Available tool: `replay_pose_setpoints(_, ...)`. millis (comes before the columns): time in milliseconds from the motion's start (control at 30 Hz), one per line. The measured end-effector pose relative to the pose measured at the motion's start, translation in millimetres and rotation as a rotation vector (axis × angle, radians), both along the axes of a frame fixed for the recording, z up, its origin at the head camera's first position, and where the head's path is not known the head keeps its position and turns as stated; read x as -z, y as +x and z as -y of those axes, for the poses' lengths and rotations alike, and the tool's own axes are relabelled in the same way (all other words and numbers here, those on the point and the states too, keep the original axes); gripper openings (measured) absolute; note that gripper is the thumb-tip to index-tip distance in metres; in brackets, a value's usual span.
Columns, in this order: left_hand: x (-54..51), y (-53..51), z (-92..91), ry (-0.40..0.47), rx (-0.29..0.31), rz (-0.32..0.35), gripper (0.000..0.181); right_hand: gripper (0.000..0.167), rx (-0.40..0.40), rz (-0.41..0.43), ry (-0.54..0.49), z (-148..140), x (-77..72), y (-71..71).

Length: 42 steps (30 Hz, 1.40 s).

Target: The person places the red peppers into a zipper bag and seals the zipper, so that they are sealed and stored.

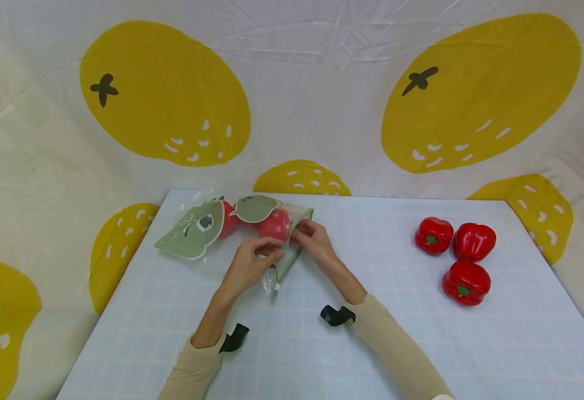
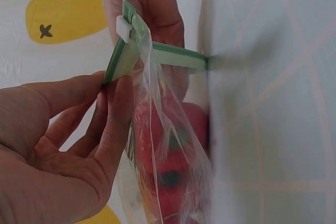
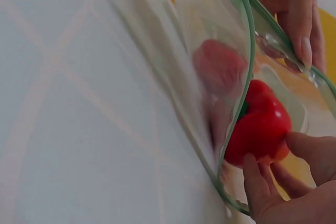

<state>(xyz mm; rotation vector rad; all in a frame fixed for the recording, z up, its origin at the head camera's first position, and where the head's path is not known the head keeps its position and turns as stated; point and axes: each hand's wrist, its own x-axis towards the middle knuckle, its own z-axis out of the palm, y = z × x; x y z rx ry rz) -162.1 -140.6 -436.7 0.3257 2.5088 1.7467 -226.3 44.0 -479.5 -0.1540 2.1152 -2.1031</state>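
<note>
I see the left grip pinching the green zip edge of the bag, thumb against fingers. Right grip is at the bag's mouth, thumb and fingertips round a red pepper just inside, touching it. Second pepper sits deeper in the bag. Bag lies on the counter; three loose peppers well apart to its right.
</note>
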Motion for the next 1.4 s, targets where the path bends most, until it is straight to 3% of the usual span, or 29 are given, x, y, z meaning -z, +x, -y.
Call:
replay_pose_setpoints(333, -0.4, 0.0, -0.1, 0.001, 0.004, -0.011, 0.019, 0.035, 0.005, -0.051, 0.049, 8.8, 4.8, -5.4)
replay_pose_setpoints(700, 0.2, -0.3, -0.6, 0.004, 0.013, -0.004, 0.018, 0.031, -0.019, -0.041, 0.1, 13.3, 3.3, -7.8)
replay_pose_setpoints(967, -1.9, -0.6, -0.1, -0.012, -0.005, -0.011, 0.02, 0.034, -0.053, -0.067, 0.163, 0.5, -0.8, -1.0)
replay_pose_setpoints(1267, -2.4, -0.5, -0.4, -0.014, -0.01, 0.014, 0.02, 0.031, -0.091, -0.047, 0.09, -21.5, 3.3, 5.9)
replay_pose_setpoints(1400, -2.5, -0.4, -0.4, -0.017, -0.01, 0.022, 0.02, 0.033, -0.102, -0.046, 0.104, -30.4, 0.7, 10.4)
